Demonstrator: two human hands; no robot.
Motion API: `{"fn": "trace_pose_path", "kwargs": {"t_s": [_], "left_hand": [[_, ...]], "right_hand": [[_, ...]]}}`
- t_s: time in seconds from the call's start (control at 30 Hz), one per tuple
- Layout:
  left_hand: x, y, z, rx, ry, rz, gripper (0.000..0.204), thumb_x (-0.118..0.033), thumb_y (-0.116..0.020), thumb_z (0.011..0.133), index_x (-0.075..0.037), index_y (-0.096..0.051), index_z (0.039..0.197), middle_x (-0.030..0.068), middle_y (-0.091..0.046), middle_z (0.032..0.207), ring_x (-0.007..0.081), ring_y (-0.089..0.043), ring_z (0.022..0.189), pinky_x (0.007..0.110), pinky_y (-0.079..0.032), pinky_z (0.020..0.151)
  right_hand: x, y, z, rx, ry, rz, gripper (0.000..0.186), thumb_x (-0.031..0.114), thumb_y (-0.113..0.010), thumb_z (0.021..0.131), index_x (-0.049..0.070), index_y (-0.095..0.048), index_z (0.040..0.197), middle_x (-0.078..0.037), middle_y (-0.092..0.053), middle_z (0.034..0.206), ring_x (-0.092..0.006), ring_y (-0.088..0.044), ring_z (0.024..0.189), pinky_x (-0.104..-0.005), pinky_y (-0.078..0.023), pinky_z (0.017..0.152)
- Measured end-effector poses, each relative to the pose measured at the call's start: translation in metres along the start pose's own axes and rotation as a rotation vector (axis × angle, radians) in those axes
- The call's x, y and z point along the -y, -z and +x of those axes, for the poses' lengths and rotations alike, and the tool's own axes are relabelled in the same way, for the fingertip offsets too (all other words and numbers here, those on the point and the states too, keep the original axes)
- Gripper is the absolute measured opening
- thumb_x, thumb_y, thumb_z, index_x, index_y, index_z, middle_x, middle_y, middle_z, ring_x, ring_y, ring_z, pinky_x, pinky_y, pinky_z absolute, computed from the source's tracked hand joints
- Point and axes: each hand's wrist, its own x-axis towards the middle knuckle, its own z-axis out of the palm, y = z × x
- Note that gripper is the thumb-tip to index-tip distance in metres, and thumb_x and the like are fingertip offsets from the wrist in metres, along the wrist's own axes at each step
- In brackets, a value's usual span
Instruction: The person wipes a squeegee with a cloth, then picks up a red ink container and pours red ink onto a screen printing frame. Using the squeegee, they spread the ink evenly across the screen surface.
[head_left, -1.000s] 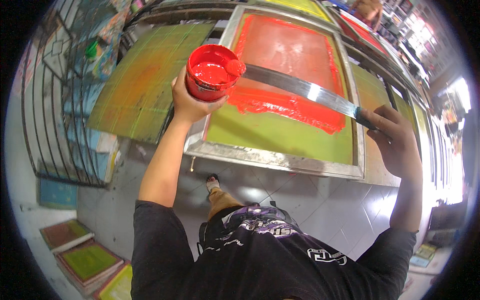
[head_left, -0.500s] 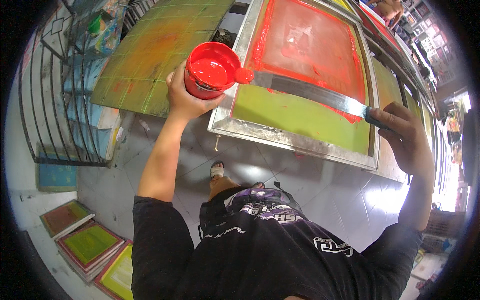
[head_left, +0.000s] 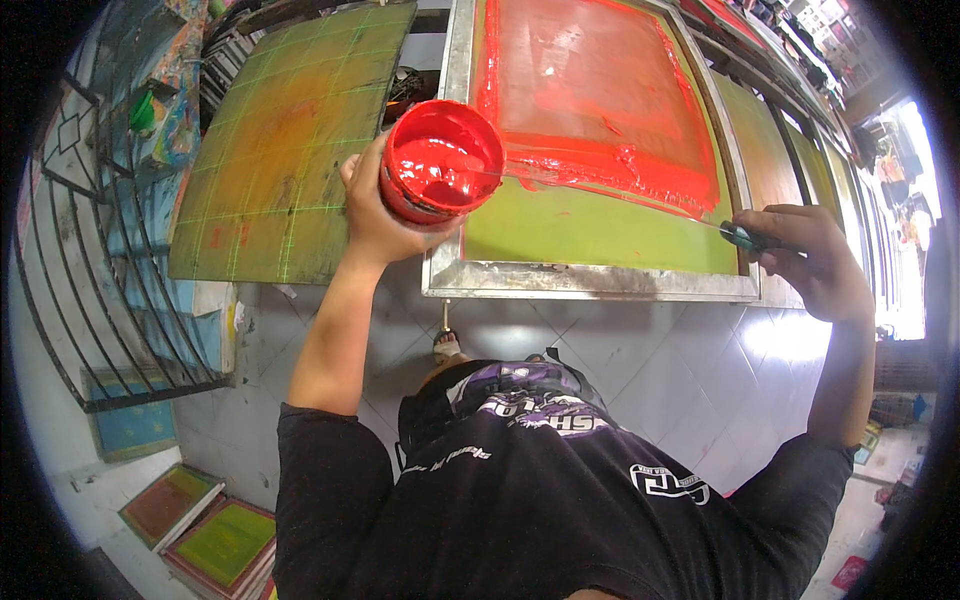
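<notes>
My left hand (head_left: 378, 222) is wrapped round a red tub (head_left: 442, 205), tilted so that its glossy red ink (head_left: 440, 168) shows. My right hand (head_left: 812, 258) grips the dark teal handle of a long metal ink spatula (head_left: 640, 200). The blade is seen nearly edge-on and reaches left to the tub's rim; its tip is at the ink there. Beneath both hands lies a screen-printing frame (head_left: 600, 283) with silvery metal edges. Red ink covers most of its mesh (head_left: 610, 80), with a thick ridge along the near side, in front of a yellow-green strip (head_left: 590, 235).
A green-orange board (head_left: 285, 150) with a bright grid lies left of the frame. Black metal railings (head_left: 120, 290) curve at far left. Several framed screens (head_left: 220, 545) lean at lower left. More boards (head_left: 765, 140) stretch along the right. Pale tiles (head_left: 650, 345) cover the floor.
The spatula's red-coated tip has gone from beside the tub's rim to over its ink, and the blade has turned edge-on. A thick red ridge now shows on the mesh. The view has shifted.
</notes>
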Motion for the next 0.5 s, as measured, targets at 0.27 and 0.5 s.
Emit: {"fn": "trace_pose_path", "kwargs": {"t_s": [0.27, 0.5], "left_hand": [[0.012, -0.004, 0.003, -0.025, 0.015, -0.087, 0.088, -0.038, -0.085, 0.042, -0.006, -0.05, 0.116, 0.0079, -0.06, 0.105, 0.0232, -0.053, 0.096, 0.038, -0.032, 0.09], [0.022, -0.012, -0.011, -0.06, 0.2, -0.185, 0.09, -0.037, -0.086, 0.041, -0.007, -0.049, 0.117, 0.0098, -0.058, 0.104, 0.0252, -0.051, 0.096, 0.039, -0.04, 0.086]], "right_hand": [[-0.006, -0.006, -0.006, 0.172, -0.453, 0.611, 0.049, 0.035, -0.053, 0.085, -0.004, -0.054, 0.116, -0.011, -0.06, 0.061, -0.0161, -0.058, 0.045, -0.0274, -0.049, 0.044], [0.006, -0.018, -0.002, 0.223, -0.782, 0.809, 0.043, 0.031, -0.052, 0.088, -0.001, -0.055, 0.116, -0.01, -0.057, 0.056, -0.0137, -0.054, 0.04, -0.0234, -0.042, 0.035]]}}
